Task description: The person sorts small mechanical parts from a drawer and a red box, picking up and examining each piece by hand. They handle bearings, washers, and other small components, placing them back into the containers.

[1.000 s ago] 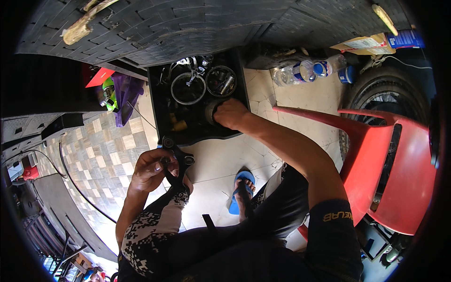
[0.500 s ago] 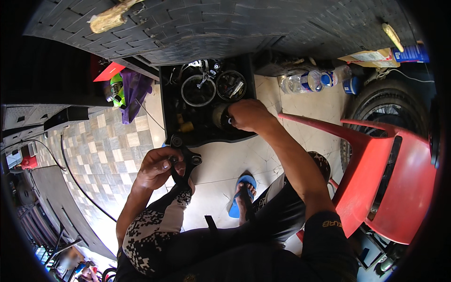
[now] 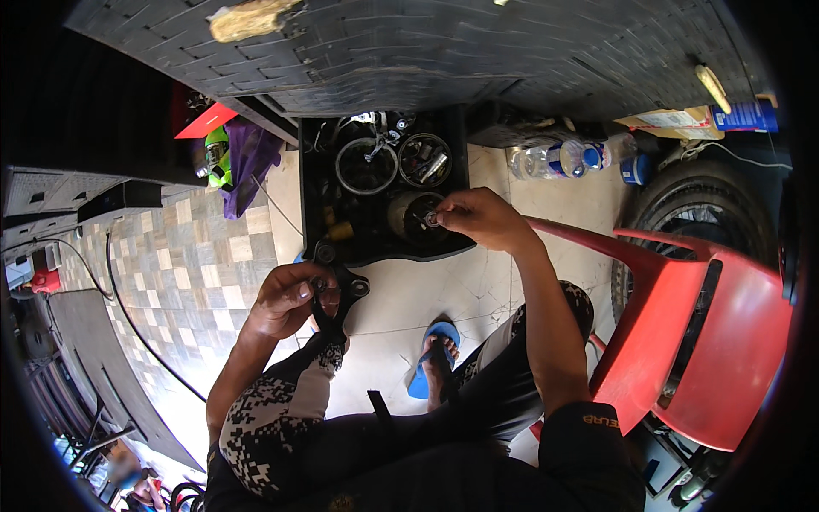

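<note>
Two hands [image 3: 286, 300], one black part [image 3: 345, 299], one black tray [image 3: 431, 252], three round containers [image 3: 397, 215] and, at right, one red chair [image 3: 644, 316] were visible.

Crumpled purple fabric [image 3: 247, 165] hangs at ten o'clock, clear plastic bottles [image 3: 543, 160] lie at two, a red plastic chair [image 3: 655, 320] between three and four.

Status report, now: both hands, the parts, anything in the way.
Left grip: closed on black multi-armed part. Right grip: pinching small shiny piece at round container. Nothing visibly blocking either.
</note>
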The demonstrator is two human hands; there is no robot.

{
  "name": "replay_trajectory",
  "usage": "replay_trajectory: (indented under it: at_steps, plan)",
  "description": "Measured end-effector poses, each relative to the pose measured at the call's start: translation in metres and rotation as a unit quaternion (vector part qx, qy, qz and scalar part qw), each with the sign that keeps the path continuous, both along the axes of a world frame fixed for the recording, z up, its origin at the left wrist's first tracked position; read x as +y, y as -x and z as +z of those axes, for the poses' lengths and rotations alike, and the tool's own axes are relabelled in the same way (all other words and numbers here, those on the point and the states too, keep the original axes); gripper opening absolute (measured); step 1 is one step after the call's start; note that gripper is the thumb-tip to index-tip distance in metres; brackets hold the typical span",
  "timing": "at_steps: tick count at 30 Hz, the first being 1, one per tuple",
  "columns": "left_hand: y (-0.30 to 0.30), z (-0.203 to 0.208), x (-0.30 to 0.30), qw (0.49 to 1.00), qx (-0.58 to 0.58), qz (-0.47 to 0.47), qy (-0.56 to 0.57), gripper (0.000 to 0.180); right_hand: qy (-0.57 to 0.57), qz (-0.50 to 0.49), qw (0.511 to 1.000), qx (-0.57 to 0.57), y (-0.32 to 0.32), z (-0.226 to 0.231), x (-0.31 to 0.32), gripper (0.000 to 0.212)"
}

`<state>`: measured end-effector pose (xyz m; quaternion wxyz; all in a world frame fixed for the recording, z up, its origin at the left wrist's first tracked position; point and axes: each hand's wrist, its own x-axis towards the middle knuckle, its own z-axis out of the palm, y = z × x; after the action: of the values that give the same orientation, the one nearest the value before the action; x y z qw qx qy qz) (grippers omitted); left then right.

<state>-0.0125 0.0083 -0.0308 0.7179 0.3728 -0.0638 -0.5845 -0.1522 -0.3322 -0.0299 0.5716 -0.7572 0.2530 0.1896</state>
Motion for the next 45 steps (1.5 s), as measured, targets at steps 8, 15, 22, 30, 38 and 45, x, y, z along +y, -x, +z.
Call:
replay_trajectory:
  at_steps: [8,15,22,30,38,45]
  plan:
    - [-0.001,-0.001,-0.003,0.998,0.053,-0.009,0.034,0.044,-0.193,-0.174,0.966,-0.007,0.024,0.000,0.030,0.018]
    - [-0.001,0.003,-0.004,0.997,0.066,-0.008,0.039,0.045,-0.283,-0.229,0.931,-0.038,0.022,-0.012,0.034,0.017]
    - [-0.002,-0.001,-0.003,1.000,0.019,-0.014,0.006,0.054,-0.348,-0.290,0.890,-0.052,0.019,-0.008,0.035,0.015]
    - [0.000,-0.004,-0.001,0.998,0.043,-0.008,0.043,0.043,-0.378,-0.308,0.871,-0.061,0.018,-0.003,0.035,0.015]
    - [0.001,-0.005,0.001,0.998,0.043,-0.003,0.042,0.044,-0.362,-0.298,0.881,-0.060,0.018,-0.005,0.036,0.010]
    - [0.000,-0.007,0.001,0.998,0.040,-0.007,0.043,0.043,-0.365,-0.296,0.881,-0.063,0.019,-0.008,0.033,0.012]
